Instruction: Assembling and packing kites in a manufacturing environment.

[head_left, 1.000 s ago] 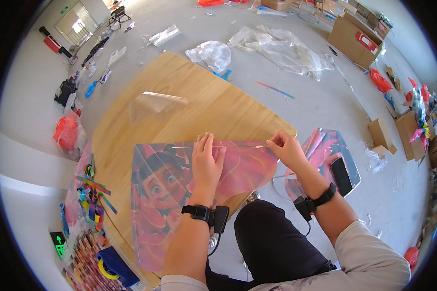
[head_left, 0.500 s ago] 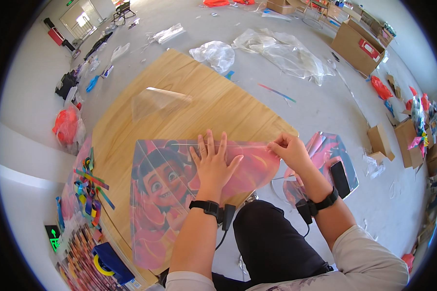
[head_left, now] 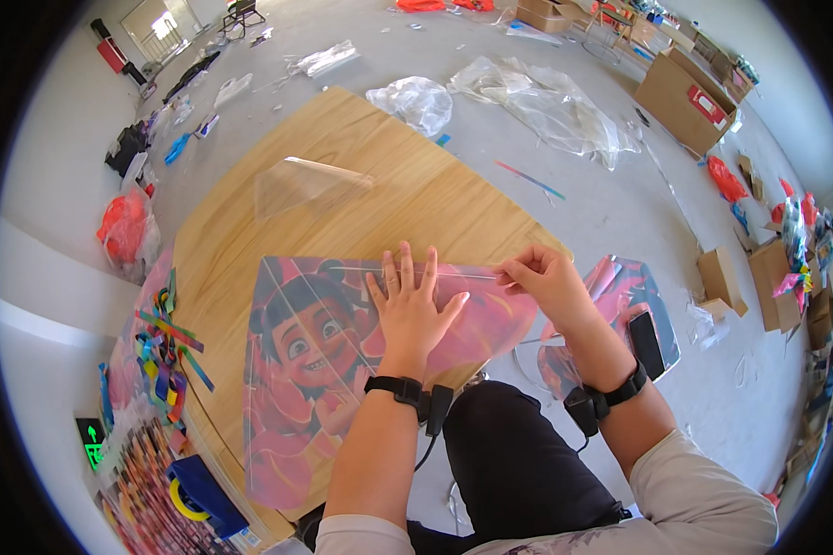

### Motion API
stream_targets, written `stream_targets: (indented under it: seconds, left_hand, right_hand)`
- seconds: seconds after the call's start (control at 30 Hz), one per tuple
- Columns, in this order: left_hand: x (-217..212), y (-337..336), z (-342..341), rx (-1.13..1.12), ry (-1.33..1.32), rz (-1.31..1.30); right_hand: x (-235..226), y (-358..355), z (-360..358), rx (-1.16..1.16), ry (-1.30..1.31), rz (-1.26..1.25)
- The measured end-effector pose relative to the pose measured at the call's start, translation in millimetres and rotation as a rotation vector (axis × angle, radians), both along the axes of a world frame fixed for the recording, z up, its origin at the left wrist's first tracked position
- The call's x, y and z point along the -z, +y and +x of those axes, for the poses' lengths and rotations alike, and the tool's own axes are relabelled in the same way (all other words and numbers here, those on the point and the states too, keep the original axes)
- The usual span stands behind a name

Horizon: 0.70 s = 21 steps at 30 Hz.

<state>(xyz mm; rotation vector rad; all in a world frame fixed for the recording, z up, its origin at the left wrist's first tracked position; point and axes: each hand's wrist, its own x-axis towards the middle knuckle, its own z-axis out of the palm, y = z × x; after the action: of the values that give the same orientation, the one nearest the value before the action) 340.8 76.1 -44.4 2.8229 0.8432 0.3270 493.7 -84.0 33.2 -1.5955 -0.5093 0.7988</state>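
A thin pink sheet (head_left: 310,351) printed with a cartoon figure, looking like a kite sail, lies over the near part of the wooden table. My left hand (head_left: 410,305) presses flat on its top edge, fingers spread. At the right end of that edge, my right hand (head_left: 534,275) pinches with thumb and forefinger. A narrow pale strip (head_left: 467,275) runs along the edge from my left fingers to this pinch; whether it is a rod or tape I cannot tell. My right fingertips partly cover its end.
A clear plastic piece (head_left: 310,188) lies farther back on the wooden table (head_left: 416,199). Colourful ribbons (head_left: 167,361), a stack of printed sheets (head_left: 143,495) and a blue tape dispenser (head_left: 204,495) are at left. At right, a phone (head_left: 646,344) rests on another printed sheet (head_left: 634,287).
My right hand has shifted slightly left along the sheet's top edge, still pinching. My left hand stays pressed flat. The view has tilted a little.
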Motion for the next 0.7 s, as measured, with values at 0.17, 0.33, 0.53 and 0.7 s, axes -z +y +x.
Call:
stream_targets:
  seconds: [0.17, 0.33, 0.53, 0.7]
  left_hand:
    - [-1, 1, 1, -0.031, -0.008, -0.045]
    - [2, 2, 3, -0.056, 0.003, -0.056]
    - [27, 13, 0, -0.071, 0.016, 0.044]
    - [11, 8, 1, -0.027, 0.019, -0.021]
  right_hand:
    - [-5, 2, -3, 0.054, 0.067, 0.099]
    - [-4, -6, 2, 0.077, 0.069, 0.083]
    - [19, -15, 10, 0.091, -0.035, -0.013]
    - [53, -28, 24, 0.18, -0.148, -0.181]
